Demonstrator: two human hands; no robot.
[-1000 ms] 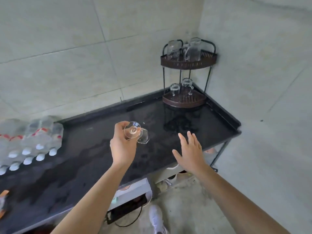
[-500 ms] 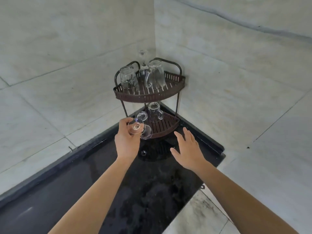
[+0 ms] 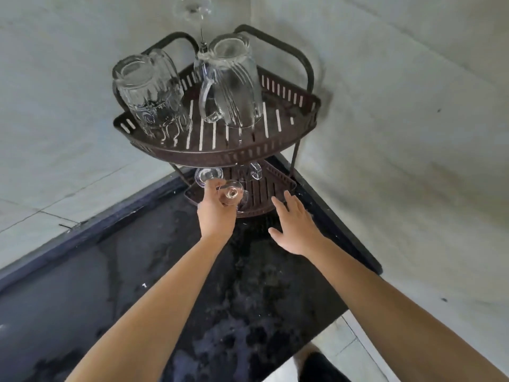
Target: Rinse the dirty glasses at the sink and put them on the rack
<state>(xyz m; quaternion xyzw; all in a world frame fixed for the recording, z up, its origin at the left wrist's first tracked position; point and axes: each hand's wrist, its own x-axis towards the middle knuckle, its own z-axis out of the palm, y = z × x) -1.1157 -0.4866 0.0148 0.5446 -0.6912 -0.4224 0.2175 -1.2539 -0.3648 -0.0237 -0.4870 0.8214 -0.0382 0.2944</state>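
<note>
A dark two-tier corner rack [image 3: 220, 157] stands in the corner of the wet black counter [image 3: 137, 271]. My left hand [image 3: 216, 213] grips a small clear stemmed glass [image 3: 232, 193], foot toward me, at the front edge of the lower shelf [image 3: 272, 186]. My right hand [image 3: 296, 226] hovers open just right of it, fingers spread, holding nothing. On the upper shelf stand two upturned ribbed glasses [image 3: 148, 89], a handled mug [image 3: 232, 84] and an inverted wine glass [image 3: 195, 8]. A small glass [image 3: 208, 175] and a handled cup [image 3: 254, 170] sit on the lower shelf, partly hidden.
Tiled walls close in behind and to the right of the rack. The counter's right edge [image 3: 358, 244] drops off to a tiled floor, where a dark shoe [image 3: 316, 365] shows. Water pools over the counter top.
The view has closed in on the rack. My left hand has carried the stemmed glass forward to the lower shelf, and my right hand has moved along beside it.
</note>
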